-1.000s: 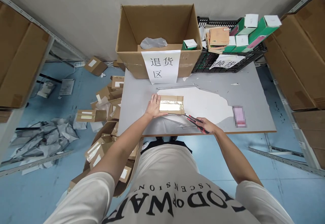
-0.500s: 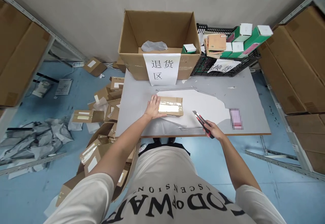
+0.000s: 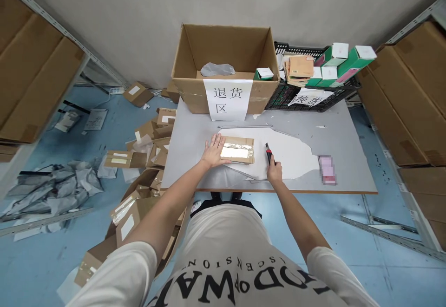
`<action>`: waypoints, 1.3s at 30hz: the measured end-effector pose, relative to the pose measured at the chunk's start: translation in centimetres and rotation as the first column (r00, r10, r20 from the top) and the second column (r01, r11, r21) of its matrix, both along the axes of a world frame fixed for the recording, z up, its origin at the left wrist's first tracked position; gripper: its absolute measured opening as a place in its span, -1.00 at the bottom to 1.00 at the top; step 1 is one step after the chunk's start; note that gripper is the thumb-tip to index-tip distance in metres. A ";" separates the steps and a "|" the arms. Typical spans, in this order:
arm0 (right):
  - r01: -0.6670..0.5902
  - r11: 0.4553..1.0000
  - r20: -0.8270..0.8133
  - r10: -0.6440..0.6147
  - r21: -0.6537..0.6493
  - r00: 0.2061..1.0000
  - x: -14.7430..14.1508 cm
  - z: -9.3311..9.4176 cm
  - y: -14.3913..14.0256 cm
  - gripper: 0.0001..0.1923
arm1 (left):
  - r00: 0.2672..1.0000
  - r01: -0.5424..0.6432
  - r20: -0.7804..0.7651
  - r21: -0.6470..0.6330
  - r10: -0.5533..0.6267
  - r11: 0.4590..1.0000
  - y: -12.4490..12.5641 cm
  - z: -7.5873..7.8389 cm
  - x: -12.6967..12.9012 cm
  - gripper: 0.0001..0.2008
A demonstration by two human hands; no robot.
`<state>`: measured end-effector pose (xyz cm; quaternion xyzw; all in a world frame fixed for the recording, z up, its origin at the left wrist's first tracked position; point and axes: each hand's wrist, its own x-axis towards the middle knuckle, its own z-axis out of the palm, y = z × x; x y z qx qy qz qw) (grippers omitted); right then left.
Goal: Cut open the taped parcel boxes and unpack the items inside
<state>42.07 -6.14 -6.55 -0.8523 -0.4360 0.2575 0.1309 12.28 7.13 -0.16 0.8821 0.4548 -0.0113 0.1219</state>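
A small taped cardboard box (image 3: 237, 149) with a white label lies on a white sheet (image 3: 287, 151) on the table. My left hand (image 3: 213, 151) is at the box's left end, fingers spread and touching it, the thumb along its near edge. To the right of the box, my right hand (image 3: 274, 170) is closed around the handle of a utility knife (image 3: 268, 153). The knife's tip points away from me and stands apart from the box. Part of the handle is hidden by my fingers.
An open carton (image 3: 188, 93) with a paper sign (image 3: 228, 99) stands at the table's back. Beside it a black crate (image 3: 273, 101) holds green-and-white boxes and booklets. A blurred pink item (image 3: 327, 170) lies at the right. Several cardboard boxes (image 3: 130, 218) are heaped on the left floor.
My right hand has moved left with the knife, closer to the box, and the blade has turned to point more straight away from me. My left hand stays at the box.
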 end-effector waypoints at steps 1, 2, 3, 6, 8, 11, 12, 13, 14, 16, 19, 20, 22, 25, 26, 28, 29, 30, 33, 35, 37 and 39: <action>-0.004 0.997 0.055 0.009 -0.081 0.998 -0.2 -0.2 0.2 -0.36 | 1.000 0.020 -0.006 0.010 -0.020 1.000 -0.1 -0.1 -0.1 0.03; -0.008 0.987 0.110 0.026 -0.162 0.994 -0.3 -0.3 0.4 -0.37 | 0.999 0.037 -0.012 0.020 -0.037 0.999 -0.2 -0.3 -0.2 -0.03; -0.011 0.974 0.155 0.048 -0.228 0.987 -0.3 -0.4 0.5 -0.38 | 0.999 0.050 -0.017 0.029 -0.050 0.998 -0.3 -0.4 -0.3 -0.09; -0.022 0.951 0.210 0.090 -0.308 0.973 -0.3 -0.7 0.6 -0.39 | 0.997 0.067 -0.026 0.055 -0.066 0.996 -0.6 -0.9 -0.4 -0.20; -0.015 0.949 0.221 0.088 -0.314 0.971 -0.4 -0.8 0.5 -0.39 | 0.997 0.077 -0.022 0.073 -0.076 0.994 -0.7 -1.1 -0.5 -0.26; -0.007 0.956 0.209 0.071 -0.295 0.975 -0.6 -0.8 0.3 -0.37 | 0.996 0.093 0.004 0.106 -0.094 0.990 -0.9 -1.4 -0.4 -0.32; -0.004 0.961 0.198 0.061 -0.277 0.978 -0.7 -0.7 0.2 -0.37 | 0.995 0.095 0.016 0.121 -0.098 0.988 -1.0 -1.4 -0.4 -0.34; -0.004 0.969 0.183 0.050 -0.246 0.982 -0.7 -0.6 0.1 -0.37 | 0.994 0.096 0.031 0.138 -0.101 0.986 -1.1 -1.5 -0.4 -0.36; -0.008 0.981 0.167 0.041 -0.195 0.985 -0.8 -0.3 0.1 -0.36 | 0.994 0.094 0.048 0.157 -0.103 0.983 -1.2 -1.7 -0.4 -0.39; -0.025 0.999 0.142 0.029 -0.035 0.989 -0.8 0.9 0.3 -0.36 | 0.990 0.095 0.086 0.202 -0.114 0.975 -1.7 -2.0 -0.3 -0.47; -0.107 0.966 0.122 0.079 0.236 0.989 -0.9 4.1 1.6 -0.35 | 0.978 0.101 0.146 0.283 -0.146 0.954 -2.8 -2.9 -0.4 -0.61; -0.165 0.941 0.117 0.136 0.295 0.984 -1.1 5.5 2.4 -0.35 | 0.975 0.101 0.160 0.308 -0.156 0.946 -3.2 -3.1 -0.4 -0.62; -0.368 0.860 0.104 0.355 0.354 0.929 -1.9 8.5 4.6 -0.37 | 0.970 0.099 0.177 0.347 -0.168 0.933 -4.0 -3.6 -0.6 -0.58; -0.706 0.616 0.056 0.738 0.348 0.672 -3.7 12.7 8.7 -0.43 | 0.964 0.114 0.183 0.370 -0.193 0.922 -4.6 -4.0 -0.9 -0.54; -0.772 0.541 0.050 0.808 0.334 0.588 -4.5 13.8 10.1 -0.45 | 0.963 0.122 0.181 0.372 -0.200 0.920 -4.7 -4.0 -1.0 -0.54; -0.871 0.412 0.039 0.899 0.267 0.437 -6.1 15.4 12.6 -0.49 | 0.962 0.135 0.171 0.371 -0.210 0.919 -4.6 -3.9 -1.0 -0.55; -0.906 0.362 0.036 0.925 0.219 0.378 -6.8 16.0 13.6 -0.50 | 0.963 0.141 0.165 0.368 -0.214 0.919 -4.6 -3.9 -1.0 -0.56; -0.934 0.317 0.034 0.945 0.163 0.326 -7.4 16.4 14.4 -0.50 | 0.964 0.146 0.158 0.364 -0.215 0.920 -4.5 -3.9 -1.0 -0.56; -0.977 0.215 0.045 0.976 0.002 0.215 -8.9 16.8 16.1 -0.51 | 0.966 0.159 0.139 0.351 -0.219 0.923 -4.4 -3.8 -1.1 -0.57; -0.982 0.177 0.065 0.983 -0.064 0.173 -9.5 16.8 16.7 -0.52 | 0.967 0.163 0.129 0.350 -0.220 0.922 -4.4 -3.9 -1.1 -0.58; -0.983 0.150 0.080 0.987 -0.101 0.142 -9.8 16.6 16.9 -0.53 | 0.967 0.164 0.127 0.353 -0.221 0.921 -4.5 -4.0 -1.1 -0.58; -0.982 0.131 0.087 0.989 -0.132 0.121 -10.1 16.5 17.0 -0.54 | 0.968 0.155 0.132 0.356 -0.215 0.921 -4.6 -4.1 -1.1 -0.58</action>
